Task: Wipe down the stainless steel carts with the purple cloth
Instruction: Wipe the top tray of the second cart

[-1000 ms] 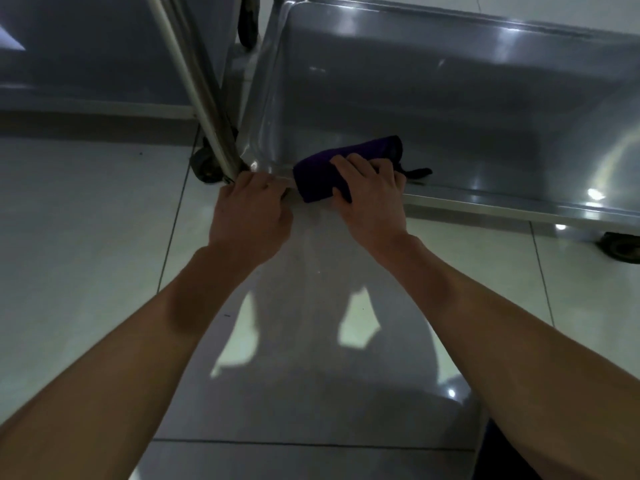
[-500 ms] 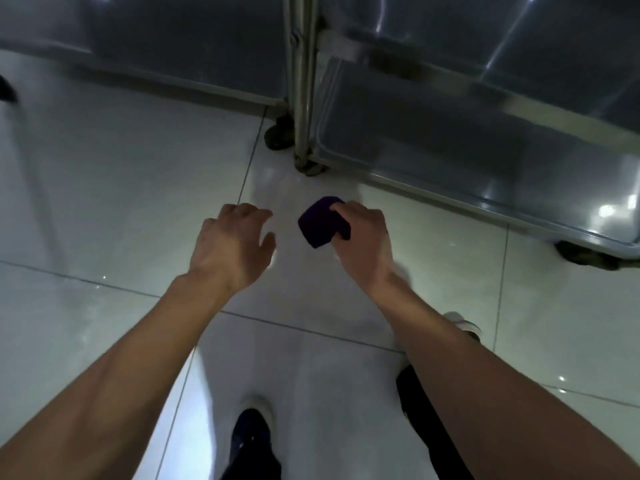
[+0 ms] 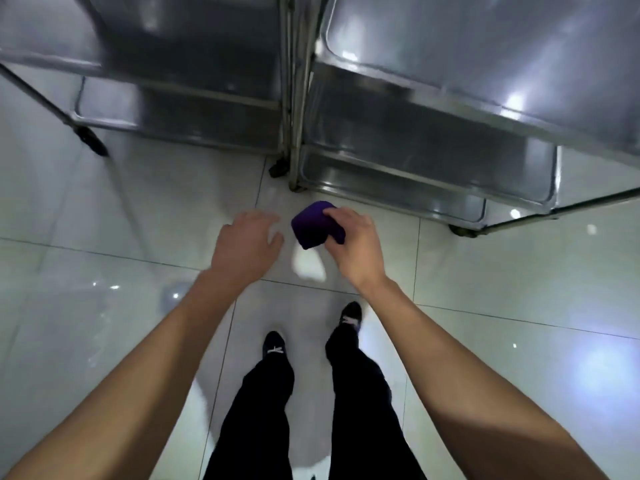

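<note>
A: How do the person's hands sit?

B: Both arms reach forward and down, bare to the elbow. The right hand grips the purple cloth, folded into a small wad, with fingers curled over its top and right side. The left hand is just beside it, palm down, fingers loosely spread, holding nothing.

A: And where is the cloth against the carts?

B: It hangs in the air in front of them, touching neither. The right cart and the left cart stand side by side, their corner posts close together, each with tiered steel shelves and small dark casters.

A: The room?

B: A glossy pale tiled floor reflects the lights. The person's dark trousers and dark shoes show below the arms.
</note>
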